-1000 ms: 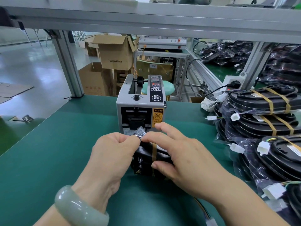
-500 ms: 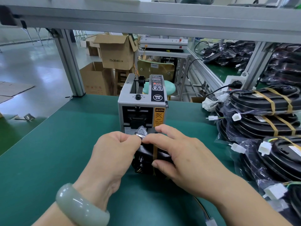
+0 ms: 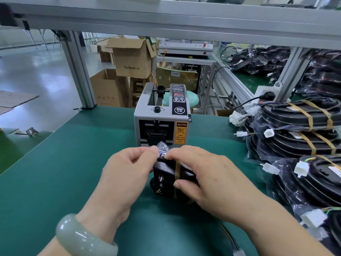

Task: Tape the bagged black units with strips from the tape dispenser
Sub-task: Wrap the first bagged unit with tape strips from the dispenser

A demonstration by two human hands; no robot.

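The unit (image 3: 166,174) lies on the tabletop (image 3: 73,172) between both hands, long axis left to right, with the left hand (image 3: 127,174) pinching the bag neck (image 3: 162,148), the right hand (image 3: 208,178) fingers curled around the body, and the dispenser (image 3: 162,117) outlet just beyond the fingertips.

- L hand (image 3: 129,174) & R hand (image 3: 208,174): both bare.
- L wrist: I wore 1 thick bangle (image 3: 83,237), pale grey-green, jade-like, smooth & glossy, w/ cloudy lighter patches, rounded in section.
- R forearm (image 3: 273,224): bare up to the frame edge.
- R thumb nail (image 3: 177,184): was cut short & plain.
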